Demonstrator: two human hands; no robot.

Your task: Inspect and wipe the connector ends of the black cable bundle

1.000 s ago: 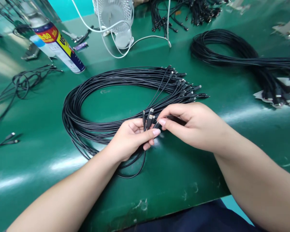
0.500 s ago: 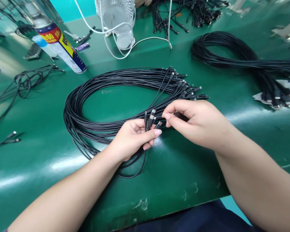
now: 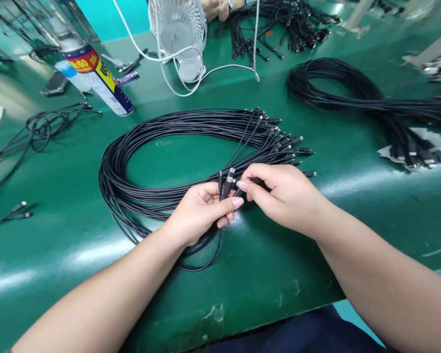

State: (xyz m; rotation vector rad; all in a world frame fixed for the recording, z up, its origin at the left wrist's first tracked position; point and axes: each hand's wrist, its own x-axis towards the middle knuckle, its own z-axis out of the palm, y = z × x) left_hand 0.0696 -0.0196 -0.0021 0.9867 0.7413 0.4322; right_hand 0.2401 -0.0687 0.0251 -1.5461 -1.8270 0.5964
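My left hand is closed around several black USB cables, whose plugs stick up between thumb and fingers. Close against it on the right, my right hand pinches at one of these cable ends with thumb and forefinger. A dark piece shows partly inside its curled fingers. Behind and under both hands lies a large coil of black cables, its many plug ends fanned out at the right. A loose loop of cable hangs below my left hand.
A spray can and a white fan stand at the back on the green table. Another cable bundle lies at the right. Loose cables lie left. Another person's hands show beyond the fan, beside piled cables.
My right hand has moved left and slightly down, up to the plugs in my left hand. My left hand keeps its grip. The view has shifted slightly.
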